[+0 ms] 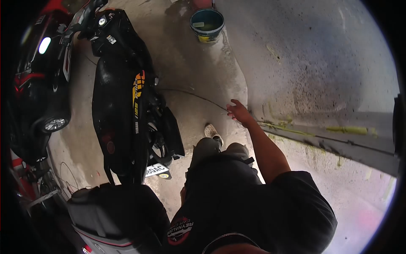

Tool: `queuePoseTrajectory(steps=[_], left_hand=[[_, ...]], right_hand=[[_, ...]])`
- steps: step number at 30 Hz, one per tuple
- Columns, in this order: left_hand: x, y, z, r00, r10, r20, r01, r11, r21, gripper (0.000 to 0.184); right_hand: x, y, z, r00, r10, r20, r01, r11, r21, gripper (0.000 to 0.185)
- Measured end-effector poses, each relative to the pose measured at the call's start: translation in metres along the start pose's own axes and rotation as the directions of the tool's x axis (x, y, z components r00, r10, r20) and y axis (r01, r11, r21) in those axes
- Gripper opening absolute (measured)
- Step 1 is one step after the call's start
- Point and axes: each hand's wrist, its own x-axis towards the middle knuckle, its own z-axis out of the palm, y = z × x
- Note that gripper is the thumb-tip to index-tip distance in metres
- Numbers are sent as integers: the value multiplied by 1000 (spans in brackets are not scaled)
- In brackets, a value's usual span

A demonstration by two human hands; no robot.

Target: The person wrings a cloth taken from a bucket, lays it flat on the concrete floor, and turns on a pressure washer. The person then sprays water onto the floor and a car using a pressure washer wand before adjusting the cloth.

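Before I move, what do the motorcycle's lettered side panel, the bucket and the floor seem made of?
Side panel: probably moulded plastic, smooth and curved, though painted metal is possible. Bucket: likely plastic, dark teal, smooth rounded rim. Floor: apparently concrete, matt grey, blotchy with stains.

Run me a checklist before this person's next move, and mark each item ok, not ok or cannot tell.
1. Right hand free: ok, fingers apart, nothing visible in it.
2. Left hand free: cannot tell, only a sliver shows.
3. Way ahead free of trip hazards: not ok, a thin dark cable or hose lies beyond the clog.
4. Bucket within reach from here: not ok, it looks too far past the right hand.
5. Motorcycle securely propped: cannot tell, no stand is visible.
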Motion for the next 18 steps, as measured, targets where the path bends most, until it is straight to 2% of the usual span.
queuePoseTrajectory(steps=[3,6,7,8,11,14,15,16,18], left_hand=[[26,53,-8,993,-118,1,114,962,-246,70],[54,118,-25,969,-249,6,218,836,-504,68],[58,153,-39,961,-277,23,260,864,-430,67],[82,153,-50,959,-281,24,264,866,-424,64],[113,236,-78,946,-316,-69,280,907,-316,61],[151,296,-85,923,-361,-131,308,900,-308,58],[155,322,-87,901,-416,-119,365,878,-310,57],[167,348,-81,883,-458,-105,408,857,-314,56],[176,372,-73,832,-554,-32,506,782,-365,51]], right_hand=[[42,-63,-21,995,-31,-94,30,1000,-5,59],[90,-119,-40,976,-138,-167,129,990,-64,59],[111,-136,-46,966,-183,-183,169,981,-91,60],[132,-154,-51,960,-206,-188,192,977,-93,58],[209,-209,-58,947,-251,-203,241,968,-70,52],[344,-240,-71,927,-364,-96,315,890,-329,50],[398,-248,-75,893,-449,-5,408,816,-410,49],[456,-255,-75,925,-381,4,334,807,-487,45],[567,-262,-75,904,-428,19,327,660,-677,40]])
